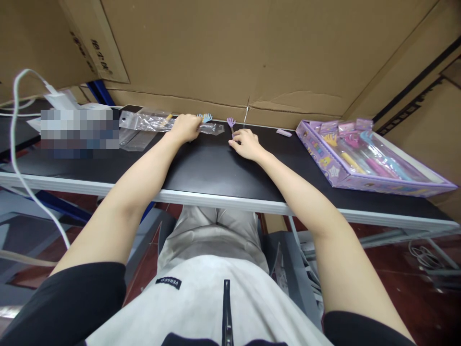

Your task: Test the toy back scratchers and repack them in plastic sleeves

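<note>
My right hand (246,144) rests low over the black table, thumb and fingers closed on the handle of a small purple claw-headed back scratcher (231,123). The claw points away from me. My left hand (187,128) is curled with its back toward me, so what its fingers grip is hidden. Just beyond it shows a light blue claw head (206,117). Under and beside that hand lie clear plastic bags (142,120), and one bag end (213,129) sticks out to its right. A yellow piece (167,119) shows among the bags.
On the right stands a purple display box (326,166) with bagged yellow, pink and blue back scratchers. A small pink-purple strip (284,133) lies left of it. Cardboard (216,53) walls the back. A white cable (15,125) loops at left beside a pixelated object (79,134).
</note>
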Motion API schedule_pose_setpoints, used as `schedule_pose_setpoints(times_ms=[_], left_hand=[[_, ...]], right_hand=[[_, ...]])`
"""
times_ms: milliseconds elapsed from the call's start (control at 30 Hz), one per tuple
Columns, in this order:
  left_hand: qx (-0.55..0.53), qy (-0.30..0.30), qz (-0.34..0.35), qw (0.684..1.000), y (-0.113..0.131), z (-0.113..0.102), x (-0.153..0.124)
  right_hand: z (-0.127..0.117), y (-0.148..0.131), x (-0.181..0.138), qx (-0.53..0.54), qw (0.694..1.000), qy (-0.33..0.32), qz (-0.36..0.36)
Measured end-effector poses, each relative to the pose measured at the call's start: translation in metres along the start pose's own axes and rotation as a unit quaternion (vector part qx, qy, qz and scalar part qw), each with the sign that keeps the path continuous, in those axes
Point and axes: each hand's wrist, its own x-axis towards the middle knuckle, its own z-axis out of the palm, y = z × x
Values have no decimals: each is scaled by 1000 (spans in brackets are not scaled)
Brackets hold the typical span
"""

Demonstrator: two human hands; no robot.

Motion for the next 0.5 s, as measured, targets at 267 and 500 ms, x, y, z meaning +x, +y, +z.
schedule_pose_setpoints(times_ms=[267, 500], left_hand=[[-13, -26, -3, 1000, 3, -1, 0], [8, -5, 45, 999, 1, 8, 3]], right_hand=[[-8, 6, 0, -15, 996, 43, 82], [-7, 17, 2, -11, 992, 47, 117]])
